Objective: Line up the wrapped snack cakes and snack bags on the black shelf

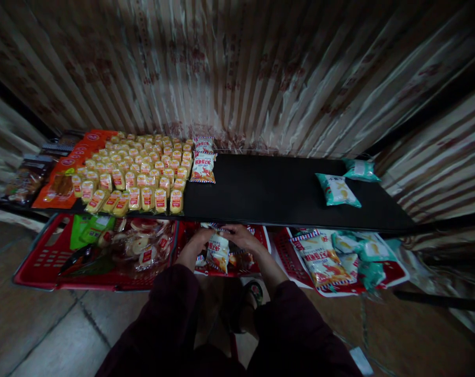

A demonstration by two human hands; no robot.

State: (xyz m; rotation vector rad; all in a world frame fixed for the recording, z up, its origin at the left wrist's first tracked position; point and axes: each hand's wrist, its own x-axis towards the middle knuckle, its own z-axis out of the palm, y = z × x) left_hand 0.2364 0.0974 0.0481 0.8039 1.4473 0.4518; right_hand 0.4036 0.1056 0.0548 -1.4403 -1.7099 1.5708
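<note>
My left hand (200, 241) and my right hand (241, 237) are at the upper part of a white snack bag (217, 254) with red lettering, over the middle red basket (267, 242). My left fingers close on its left side, my right fingers on its upper right edge; the fingertips are partly hidden. More packets lie in the basket beneath, mostly covered by my hands. Just beyond, a matching snack bag (203, 168) lies on the black shelf (257, 191), with another bag (203, 144) behind it.
Rows of small yellow packaged cakes (133, 173) and orange packets (70, 170) cover the shelf's left part. Teal bags (338, 190) lie at its right. A left red basket (37, 267) holds mixed packets; a right basket (398, 275) holds snack bags. A pleated curtain (237, 73) hangs behind.
</note>
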